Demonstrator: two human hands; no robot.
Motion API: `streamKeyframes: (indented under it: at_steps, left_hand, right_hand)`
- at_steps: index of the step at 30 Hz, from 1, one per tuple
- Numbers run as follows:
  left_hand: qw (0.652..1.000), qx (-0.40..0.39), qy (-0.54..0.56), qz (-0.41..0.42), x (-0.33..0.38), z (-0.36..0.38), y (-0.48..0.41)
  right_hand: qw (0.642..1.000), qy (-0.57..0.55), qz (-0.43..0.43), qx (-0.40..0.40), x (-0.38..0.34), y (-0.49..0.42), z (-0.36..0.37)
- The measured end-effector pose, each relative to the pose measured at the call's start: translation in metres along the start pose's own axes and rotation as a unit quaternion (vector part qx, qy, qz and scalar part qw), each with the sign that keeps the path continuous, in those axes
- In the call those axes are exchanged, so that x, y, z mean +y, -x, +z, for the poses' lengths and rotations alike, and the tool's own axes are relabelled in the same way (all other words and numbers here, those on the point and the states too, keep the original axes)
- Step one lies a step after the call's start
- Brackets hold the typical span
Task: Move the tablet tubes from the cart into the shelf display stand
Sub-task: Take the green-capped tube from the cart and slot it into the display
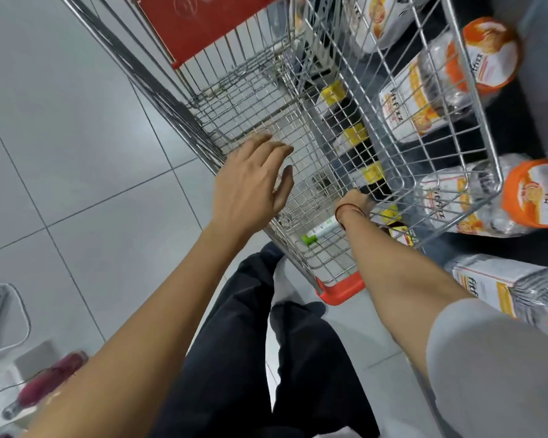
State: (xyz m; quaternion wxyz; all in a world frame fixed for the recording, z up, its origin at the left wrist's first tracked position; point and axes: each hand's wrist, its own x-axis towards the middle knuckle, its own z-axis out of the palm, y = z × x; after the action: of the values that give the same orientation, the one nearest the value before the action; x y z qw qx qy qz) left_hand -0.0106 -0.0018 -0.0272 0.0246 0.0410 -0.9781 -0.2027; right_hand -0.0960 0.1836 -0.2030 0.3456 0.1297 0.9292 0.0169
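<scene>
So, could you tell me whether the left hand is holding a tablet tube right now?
No, the left hand hovers open and empty at the cart rim, fingers spread, with nothing in its grasp.

Left hand (pixel 250 181) flat, fingers spread, palm down, arm extended forward. Right hand (pixel 356 200) reaching down, fingers hidden, grip state unclear, red band on wrist.

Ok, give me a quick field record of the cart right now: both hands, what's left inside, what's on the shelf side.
left hand: left hand open, fingers spread, over the cart rim
right hand: right hand reaching down into the cart, fingers hidden, grip unclear
left in cart: one green-capped tube lying on the cart floor
shelf side: orange-capped tube packs seen through the wire
floor: grey tiles
</scene>
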Motion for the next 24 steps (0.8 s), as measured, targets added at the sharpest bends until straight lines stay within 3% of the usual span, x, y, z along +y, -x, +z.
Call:
streamKeyframes:
  at_steps: [10, 15, 24]
  left_hand:
    - [0.999, 0.030, -0.011, 0.009, -0.002, 0.005, 0.001]
    - [1.000, 0.022, -0.017, 0.005, -0.002, 0.005, 0.001]
    - [1.000, -0.004, -0.014, 0.007, 0.001, -0.001, 0.002]
  right_hand:
    - [0.991, -0.114, 0.067, 0.026, -0.019, 0.012, 0.014]
    - [0.986, -0.160, 0.037, -0.038, -0.010, 0.013, -0.007]
    - [0.966, -0.247, -0.079, 0.017, 0.018, 0.074, -0.079]
